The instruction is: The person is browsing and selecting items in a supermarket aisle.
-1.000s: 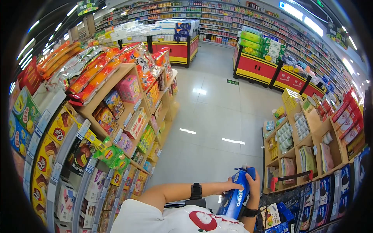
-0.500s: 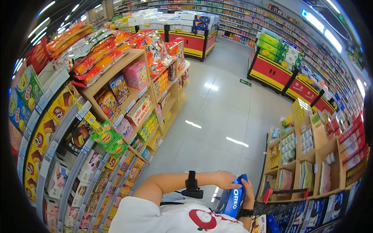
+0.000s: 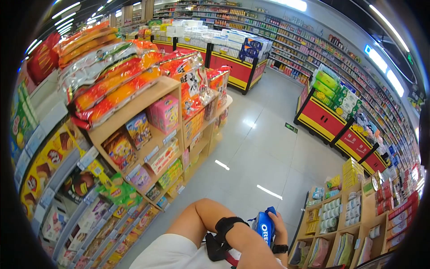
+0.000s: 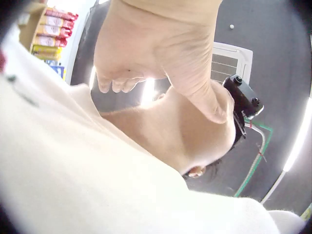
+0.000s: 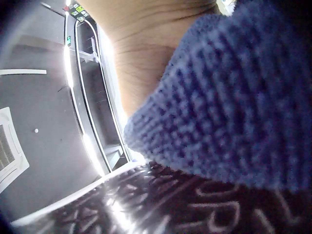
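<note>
A blue Oreo package stands tilted near the person's front in the head view, its upper end angled away. The right hand grips its right side, with a black strap round the wrist. Bent across the chest, the left forearm covers the package's lower part. The left hand falls outside the head view. In the left wrist view the left hand hangs over the white shirt, thumb stretched downward and fingers loosely bent, with nothing seen in it. Blue knitted fabric hides most of the right hand in the right wrist view.
On the left, a wooden shelf holds boxed snacks, with big red and orange bags on top. A wooden rack with packets and cans stands at right. Red and yellow promotion bins line the far aisle, over the tiled floor.
My left hand has left the package and drawn back toward the body, out of the head view. The right hand keeps its grip. The head view has turned, and the cart handle is out of sight.
</note>
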Action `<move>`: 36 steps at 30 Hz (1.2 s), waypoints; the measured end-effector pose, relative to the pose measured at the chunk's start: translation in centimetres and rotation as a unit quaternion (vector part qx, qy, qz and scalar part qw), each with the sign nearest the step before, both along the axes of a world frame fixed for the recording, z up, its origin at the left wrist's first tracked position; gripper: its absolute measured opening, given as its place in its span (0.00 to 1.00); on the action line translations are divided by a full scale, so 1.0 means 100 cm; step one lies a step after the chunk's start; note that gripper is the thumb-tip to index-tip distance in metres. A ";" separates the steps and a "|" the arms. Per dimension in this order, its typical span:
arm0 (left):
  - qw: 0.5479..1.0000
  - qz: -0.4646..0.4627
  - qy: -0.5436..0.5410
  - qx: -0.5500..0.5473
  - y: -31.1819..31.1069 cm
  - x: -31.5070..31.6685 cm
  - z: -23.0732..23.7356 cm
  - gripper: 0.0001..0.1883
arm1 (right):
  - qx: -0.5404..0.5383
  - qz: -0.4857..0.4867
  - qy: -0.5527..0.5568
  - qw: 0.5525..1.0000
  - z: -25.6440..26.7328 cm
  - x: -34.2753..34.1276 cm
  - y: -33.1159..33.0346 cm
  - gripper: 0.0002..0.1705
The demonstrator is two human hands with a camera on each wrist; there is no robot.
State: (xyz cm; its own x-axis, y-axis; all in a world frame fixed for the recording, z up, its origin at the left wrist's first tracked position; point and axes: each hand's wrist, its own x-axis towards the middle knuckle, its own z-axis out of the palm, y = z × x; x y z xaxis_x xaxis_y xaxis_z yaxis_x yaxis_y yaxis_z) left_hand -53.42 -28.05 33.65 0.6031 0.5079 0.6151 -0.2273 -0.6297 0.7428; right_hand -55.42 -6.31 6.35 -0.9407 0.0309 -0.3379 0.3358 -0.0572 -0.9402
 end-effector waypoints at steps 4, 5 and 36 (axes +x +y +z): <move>1.000 0.001 -0.006 0.012 -0.010 -0.046 0.000 0.42 | -0.010 0.015 -0.005 1.000 0.007 -0.053 -0.015 0.13; 1.000 0.002 -0.007 0.014 -0.012 -0.056 0.001 0.42 | -0.011 0.023 -0.008 1.000 0.013 -0.063 -0.021 0.13; 0.557 0.432 -0.354 -0.615 0.193 -0.335 -0.259 0.53 | -0.070 0.024 0.064 0.995 0.009 -0.322 0.155 0.11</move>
State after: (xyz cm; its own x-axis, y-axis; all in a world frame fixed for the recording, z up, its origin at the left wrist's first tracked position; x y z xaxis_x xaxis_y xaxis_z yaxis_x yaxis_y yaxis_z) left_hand -86.97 -8.76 7.71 -0.3665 0.7196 -0.5899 -0.7437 0.1545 0.6504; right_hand -87.62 9.16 7.21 -0.9757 -0.0543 -0.2124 0.2188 -0.1767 -0.9597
